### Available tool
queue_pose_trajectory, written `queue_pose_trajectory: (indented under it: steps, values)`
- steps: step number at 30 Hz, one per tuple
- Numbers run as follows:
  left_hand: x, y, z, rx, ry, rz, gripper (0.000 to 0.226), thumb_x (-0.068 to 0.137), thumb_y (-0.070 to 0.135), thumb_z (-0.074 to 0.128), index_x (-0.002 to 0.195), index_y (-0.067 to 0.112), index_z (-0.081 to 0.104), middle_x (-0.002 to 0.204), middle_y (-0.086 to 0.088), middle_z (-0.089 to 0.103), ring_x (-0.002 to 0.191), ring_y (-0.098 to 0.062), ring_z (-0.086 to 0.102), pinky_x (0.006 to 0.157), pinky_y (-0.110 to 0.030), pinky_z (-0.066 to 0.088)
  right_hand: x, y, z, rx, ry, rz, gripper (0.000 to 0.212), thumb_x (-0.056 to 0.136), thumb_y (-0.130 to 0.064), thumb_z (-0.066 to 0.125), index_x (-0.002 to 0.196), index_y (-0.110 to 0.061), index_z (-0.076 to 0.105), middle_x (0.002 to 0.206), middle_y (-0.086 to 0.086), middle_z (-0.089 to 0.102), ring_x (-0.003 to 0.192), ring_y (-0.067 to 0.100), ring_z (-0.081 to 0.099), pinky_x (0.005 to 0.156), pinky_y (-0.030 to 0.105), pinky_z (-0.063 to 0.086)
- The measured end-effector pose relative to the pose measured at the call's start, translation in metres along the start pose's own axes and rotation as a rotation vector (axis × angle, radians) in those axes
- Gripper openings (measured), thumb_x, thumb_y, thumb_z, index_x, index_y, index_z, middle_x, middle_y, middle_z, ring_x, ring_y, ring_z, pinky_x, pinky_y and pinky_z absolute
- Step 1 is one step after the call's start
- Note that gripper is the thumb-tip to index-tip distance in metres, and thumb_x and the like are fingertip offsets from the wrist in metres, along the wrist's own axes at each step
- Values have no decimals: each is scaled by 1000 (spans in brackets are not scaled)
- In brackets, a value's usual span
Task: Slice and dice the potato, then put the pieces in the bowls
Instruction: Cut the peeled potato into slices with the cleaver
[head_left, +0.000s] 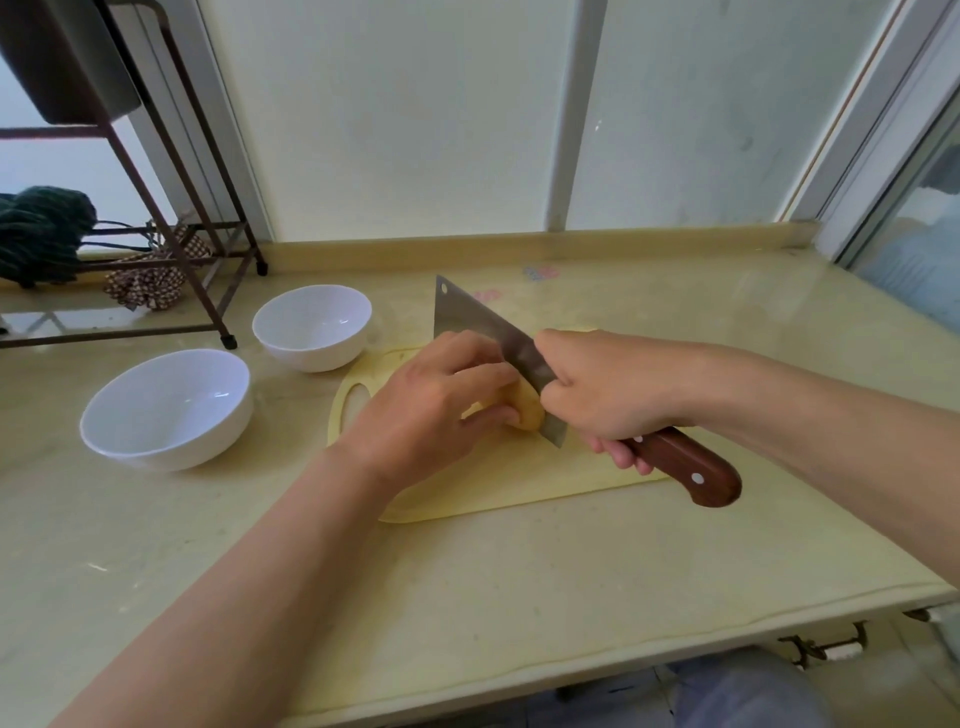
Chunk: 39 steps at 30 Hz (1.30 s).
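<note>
Left hand (431, 410) fingers curled over potato (525, 415), hiding most of it. Right hand (608, 395) wrapped cleaver (483, 332) handle, blade just beside them. Near bowl (166, 410) and far bowl (311, 327) stood left of fingers.

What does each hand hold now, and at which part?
The right hand grips the cleaver at its wooden handle, near the blade. The left hand holds the potato from above with curled fingers.

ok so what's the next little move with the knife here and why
Probably press the cleaver straight down through the potato to take off a slice. The right hand grips its handle with the blade against the potato's end, the left hand holds the potato on the cutting board, and both the near bowl and the far bowl look empty.
</note>
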<state>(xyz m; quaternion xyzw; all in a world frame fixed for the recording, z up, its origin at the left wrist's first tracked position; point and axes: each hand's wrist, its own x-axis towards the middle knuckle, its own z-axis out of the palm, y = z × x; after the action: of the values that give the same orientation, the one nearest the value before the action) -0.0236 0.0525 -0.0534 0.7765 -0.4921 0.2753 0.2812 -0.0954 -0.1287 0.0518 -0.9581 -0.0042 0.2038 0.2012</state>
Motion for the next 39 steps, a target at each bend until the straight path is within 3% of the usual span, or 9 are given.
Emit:
queue_pose_trajectory:
  steps: [12,16,19,21,24,27,30,36,39]
  values:
    - [-3,3,0,34,15,10,24,86,23,72,102,6,74,109,-8,65,95,-27,62,78,-38,51,5,1,3,2,-27,7,15,103,-10,33,90,-17,34,66,21,60,41,23,55,47,35,56]
    - [0,3,1,32,25,14,24,87,24,71,104,7,72,109,-8,64,92,-28,62,76,-39,52,6,0,0,-35,-29,20,7,100,-10,35,102,-10,42,68,28,67,44,30,58,47,37,58]
    - [0,3,1,43,23,3,25,84,20,77,105,7,73,108,-9,65,92,-29,63,75,-41,53,4,5,-3,-6,-5,47,20,97,-14,40,113,-4,46,73,28,73,54,35,70,53,39,63]
    - [0,3,1,43,22,-2,26,83,20,78,105,7,73,108,-10,65,91,-29,63,75,-40,53,-3,12,-2,66,26,47,24,98,-17,44,122,-12,42,81,24,74,62,32,76,62,42,66]
    - [1,4,2,53,14,-4,28,83,21,79,106,7,73,109,-10,65,93,-28,63,76,-39,53,-15,19,6,82,24,18,46,101,-17,39,142,-36,27,89,18,72,63,26,77,72,48,66]
    - [2,5,3,54,13,8,30,81,23,80,106,6,73,110,-11,65,93,-29,63,78,-37,52,-20,18,13,20,55,-11,72,101,-16,34,156,-51,4,77,17,67,46,21,66,55,40,64]
    - [1,5,4,67,10,11,30,83,22,80,106,5,73,110,-12,65,93,-29,62,80,-37,51,-21,13,10,-18,49,-42,84,103,-17,33,153,-62,-17,74,14,64,42,20,59,45,32,57]
    - [-1,4,4,73,25,8,27,86,21,76,104,1,72,110,-13,66,93,-29,60,83,-30,48,-18,7,-1,-15,13,-64,83,102,-17,35,155,-63,-9,72,9,59,34,14,51,46,31,56]
    - [-1,5,5,77,11,17,27,86,21,77,104,2,73,111,-13,66,93,-29,61,83,-33,48,-14,7,3,6,-5,-57,83,102,-17,35,155,-63,-9,77,12,61,39,17,55,47,34,58]
